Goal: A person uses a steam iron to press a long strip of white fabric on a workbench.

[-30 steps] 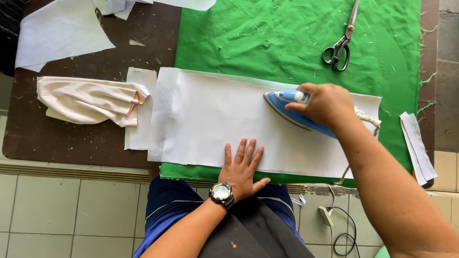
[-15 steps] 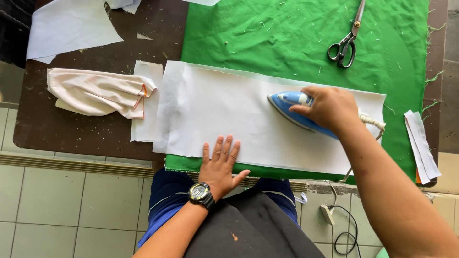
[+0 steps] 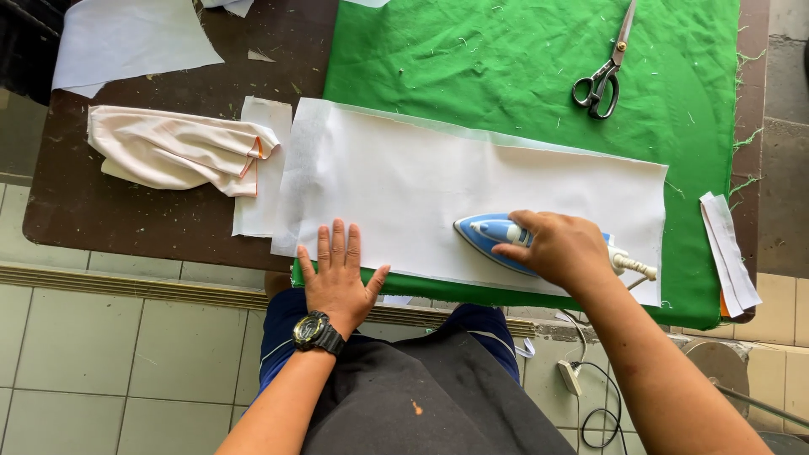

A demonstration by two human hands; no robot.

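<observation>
Blue iron point(image 3: 497, 236) lay sole-down on white fabric panel point(image 3: 438, 190), over green cloth point(image 3: 506, 59) on worktop point(image 3: 168, 211) | right hand point(image 3: 560, 248) grip closed around iron | left hand point(image 3: 337, 274) spread flat, pinning panel's near edge | risk: scorching if left resting; cord point(image 3: 636, 268) snagging.

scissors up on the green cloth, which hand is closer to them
Right. The right hand grips the blue iron on the white fabric, below the scissors. The left hand lies flat at the fabric's near edge, much farther to the left.
</observation>
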